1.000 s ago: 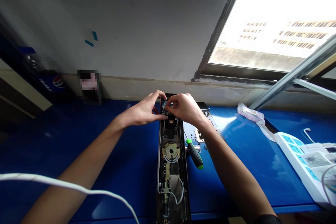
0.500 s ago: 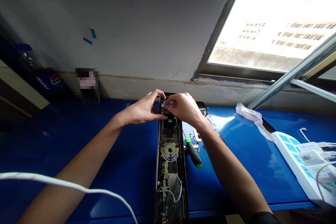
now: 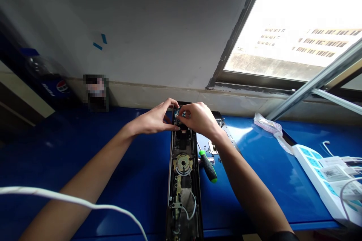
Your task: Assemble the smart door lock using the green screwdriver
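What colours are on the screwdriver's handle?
Black and bright green: the screwdriver's handle shows best in the head view.

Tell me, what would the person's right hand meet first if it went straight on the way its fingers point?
Probably the small blue circuit board at the far end of the long black open casing; the right hand is close over it, though depth is unclear in this single view.

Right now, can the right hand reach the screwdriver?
Probably yes: the screwdriver lies with its handle uncovered beside the case, though the right hand would first have to leave the board.
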